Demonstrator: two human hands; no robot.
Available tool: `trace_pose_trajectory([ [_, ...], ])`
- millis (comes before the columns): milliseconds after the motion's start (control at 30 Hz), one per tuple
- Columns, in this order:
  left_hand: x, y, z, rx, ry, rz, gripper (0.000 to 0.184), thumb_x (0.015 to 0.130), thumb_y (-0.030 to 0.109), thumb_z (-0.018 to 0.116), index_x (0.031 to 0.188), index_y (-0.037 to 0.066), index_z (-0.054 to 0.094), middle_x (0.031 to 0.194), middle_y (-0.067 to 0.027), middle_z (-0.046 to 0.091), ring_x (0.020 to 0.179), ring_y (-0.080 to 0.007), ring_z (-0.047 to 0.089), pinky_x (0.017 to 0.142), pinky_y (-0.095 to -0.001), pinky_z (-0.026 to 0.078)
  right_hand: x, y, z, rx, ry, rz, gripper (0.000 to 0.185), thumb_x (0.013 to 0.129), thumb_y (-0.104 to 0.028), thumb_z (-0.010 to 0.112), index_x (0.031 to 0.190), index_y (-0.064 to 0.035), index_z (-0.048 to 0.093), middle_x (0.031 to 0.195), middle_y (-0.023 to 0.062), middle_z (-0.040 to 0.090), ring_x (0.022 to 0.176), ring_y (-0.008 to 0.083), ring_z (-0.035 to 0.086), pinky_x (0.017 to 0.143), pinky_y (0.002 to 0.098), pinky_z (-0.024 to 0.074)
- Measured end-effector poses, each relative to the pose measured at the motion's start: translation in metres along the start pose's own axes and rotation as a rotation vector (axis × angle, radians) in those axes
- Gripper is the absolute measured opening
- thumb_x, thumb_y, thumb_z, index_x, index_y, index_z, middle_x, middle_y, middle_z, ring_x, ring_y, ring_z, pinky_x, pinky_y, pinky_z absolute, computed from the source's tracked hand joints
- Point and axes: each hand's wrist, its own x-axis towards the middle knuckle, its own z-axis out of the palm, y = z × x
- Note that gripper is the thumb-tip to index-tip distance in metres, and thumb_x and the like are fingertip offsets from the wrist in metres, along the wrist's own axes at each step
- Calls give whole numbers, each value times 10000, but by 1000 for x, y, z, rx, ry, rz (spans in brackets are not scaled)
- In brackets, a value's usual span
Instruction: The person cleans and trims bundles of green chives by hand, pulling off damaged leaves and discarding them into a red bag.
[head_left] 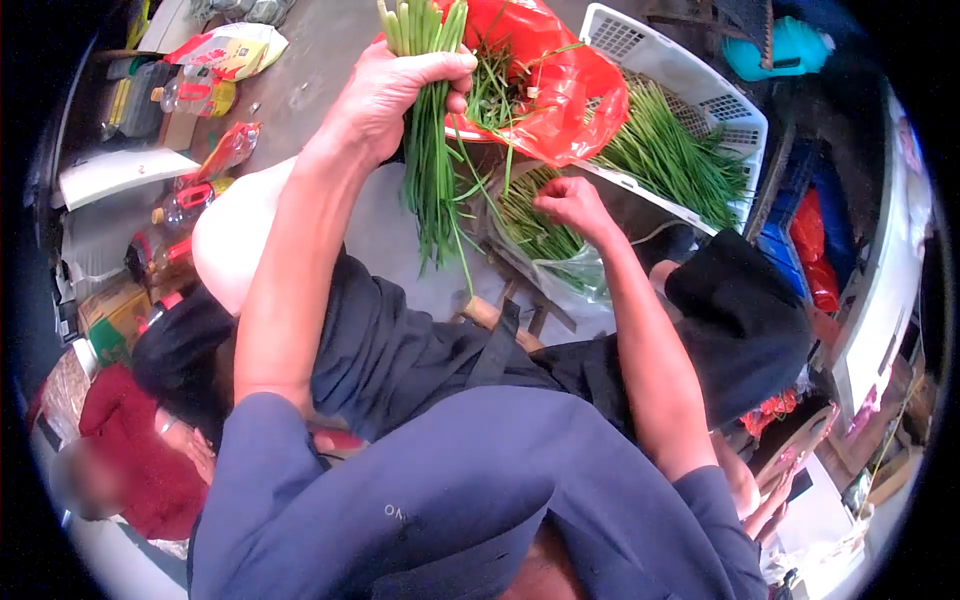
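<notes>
My left hand (385,95) is wrapped round a bunch of green chives (432,170). Their pale stem ends stick up above the fist and the thin leaves hang down. My right hand (578,207) is closed, fingertips pinched, over a clear plastic bag (590,275) holding more cut green stalks (540,225). Whether a thin piece is in those fingers cannot be made out. Just beyond both hands, a red plastic bag (575,95) lies open with loose green scraps (492,90) inside. To its right, a white plastic crate (690,65) holds many long green chives (680,155).
Bottles of yellow and reddish liquid (200,95) stand at the left. A person in a dark red top (135,450) is at lower left. A wooden piece (482,312) lies before my lap. A blue crate (785,245) and a teal container (785,48) are at right.
</notes>
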Motion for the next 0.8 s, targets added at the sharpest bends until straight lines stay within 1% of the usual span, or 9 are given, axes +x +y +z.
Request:
trace_pose_trajectory([
  [33, -1, -2, 2, -4, -7, 10, 138, 793, 103, 695, 866, 17, 615, 696, -50, 601, 575, -124, 588, 515, -244, 485, -6, -12, -6, -7, 10, -3, 255, 730, -263, 685, 822, -25, 681, 663, 79, 633, 587, 140, 607, 571, 296, 478],
  [100, -2, -7, 5, -60, -22, -56, 124, 792, 94, 691, 863, 23, 618, 695, -54, 609, 564, -121, 589, 504, -235, 477, -17, -40, -18, 355, -115, -10, 182, 776, -212, 699, 793, -34, 666, 648, 5, 603, 554, 92, 549, 531, 252, 438],
  [133, 0, -11, 4, -64, -53, -46, 111, 786, 75, 682, 854, 14, 620, 701, -61, 621, 554, -119, 588, 499, -234, 474, -30, -60, -24, 515, -102, 8, 139, 807, -177, 705, 804, -49, 651, 675, -42, 575, 554, 54, 503, 521, 213, 402],
  [233, 1, -18, 10, 12, -113, -59, 106, 774, 58, 678, 843, 3, 621, 710, -67, 630, 543, -121, 586, 499, -238, 477, -45, -88, -43, 693, -62, -18, 125, 838, -160, 671, 891, -50, 647, 796, 14, 644, 614, 56, 540, 581, 193, 455],
  [300, -1, -22, 18, 43, -179, -91, 155, 733, 37, 703, 854, -4, 614, 721, -69, 631, 534, -126, 582, 508, -247, 486, -53, -104, -52, 860, -43, -101, 143, 859, -140, 649, 936, -19, 649, 804, 21, 644, 615, 59, 534, 582, 183, 449],
  [367, -4, -30, 25, 151, -240, -170, 135, 764, 63, 679, 871, -4, 631, 754, -62, 648, 586, -117, 582, 563, -231, 462, -55, -112, -55, 902, 9, -138, 163, 861, -150, 652, 953, -16, 649, 803, 21, 643, 616, 57, 533, 580, 181, 447],
  [533, -5, -48, 39, 36, -374, -247, 285, 760, 68, 704, 1017, -10, 608, 850, -86, 677, 591, -117, 584, 532, -224, 458, -55, -124, -51, 973, 26, -188, 165, 875, -150, 636, 964, -11, 646, 819, 25, 648, 635, 61, 552, 596, 186, 460],
  [667, -8, -48, 45, -56, -385, -245, 330, 770, 48, 698, 1077, -12, 591, 958, -160, 689, 625, -114, 603, 534, -212, 458, -50, -125, -45, 983, 36, -190, 181, 901, -170, 609, 982, -11, 637, 843, 33, 652, 651, 70, 569, 622, 204, 479],
  [800, -3, -51, 41, -29, -345, -226, 336, 770, 50, 702, 1081, -12, 592, 948, -153, 691, 647, -115, 615, 529, -215, 460, -46, -125, -42, 946, 55, -217, 226, 931, -224, 577, 997, -14, 629, 838, 30, 646, 644, 74, 569, 629, 223, 491],
])
